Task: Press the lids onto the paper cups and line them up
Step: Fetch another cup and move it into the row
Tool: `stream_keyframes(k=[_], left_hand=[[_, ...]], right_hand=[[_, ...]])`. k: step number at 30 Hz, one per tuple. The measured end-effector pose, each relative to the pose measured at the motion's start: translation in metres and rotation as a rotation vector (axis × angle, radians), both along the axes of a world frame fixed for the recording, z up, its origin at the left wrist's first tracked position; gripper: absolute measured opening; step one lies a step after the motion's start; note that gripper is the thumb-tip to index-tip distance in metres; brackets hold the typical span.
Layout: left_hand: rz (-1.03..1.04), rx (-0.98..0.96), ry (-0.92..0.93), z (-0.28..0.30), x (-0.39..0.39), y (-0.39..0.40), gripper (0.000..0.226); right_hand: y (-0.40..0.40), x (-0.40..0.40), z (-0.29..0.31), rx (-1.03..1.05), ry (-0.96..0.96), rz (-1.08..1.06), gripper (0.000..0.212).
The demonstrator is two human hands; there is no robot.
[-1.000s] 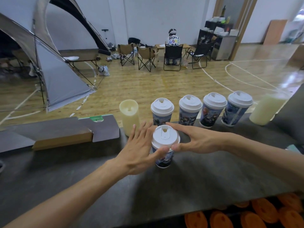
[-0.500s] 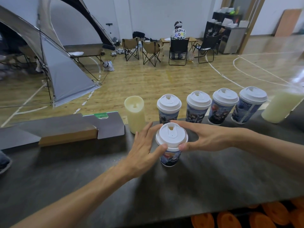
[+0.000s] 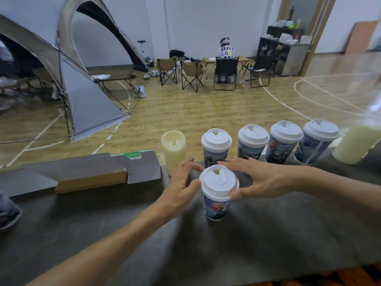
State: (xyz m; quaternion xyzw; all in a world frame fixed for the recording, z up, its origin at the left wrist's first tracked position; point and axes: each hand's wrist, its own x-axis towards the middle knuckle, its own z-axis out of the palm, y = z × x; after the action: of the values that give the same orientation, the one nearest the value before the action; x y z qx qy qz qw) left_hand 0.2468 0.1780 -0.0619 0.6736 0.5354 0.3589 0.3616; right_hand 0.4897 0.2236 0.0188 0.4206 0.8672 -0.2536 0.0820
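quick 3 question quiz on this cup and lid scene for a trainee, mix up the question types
1. How many lidded paper cups stand in the back row along the far edge of the table?
2. True or false: the near cup has no lid on it.
3. Which stands at the left end of the back row? A) a cream pillar candle B) a glass jar C) a kettle

Key
1. Four.
2. False: a white lid sits on it, with the left hand and right hand gripping its rim from either side.
3. A.
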Motion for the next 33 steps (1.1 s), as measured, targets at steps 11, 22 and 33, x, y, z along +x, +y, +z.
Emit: stream_keyframes(k=[11, 22, 33], left_hand=[[0.05, -0.11, -0.02, 0.035, 0.005, 0.022, 0.02], [0.0, -0.078, 0.081, 0.041, 0.011, 0.033, 0.031], [-0.19, 0.254, 0.833, 0.031, 0.001, -0.012, 0.093]], right_hand=[[-0.001, -0.001, 0.005, 0.035, -0.024, 0.017, 0.089], [-0.005, -0.004, 0.009, 0.062, -0.019, 0.036, 0.082], [-0.01, -0.001, 0.012, 0.183, 0.089, 0.061, 0.072]])
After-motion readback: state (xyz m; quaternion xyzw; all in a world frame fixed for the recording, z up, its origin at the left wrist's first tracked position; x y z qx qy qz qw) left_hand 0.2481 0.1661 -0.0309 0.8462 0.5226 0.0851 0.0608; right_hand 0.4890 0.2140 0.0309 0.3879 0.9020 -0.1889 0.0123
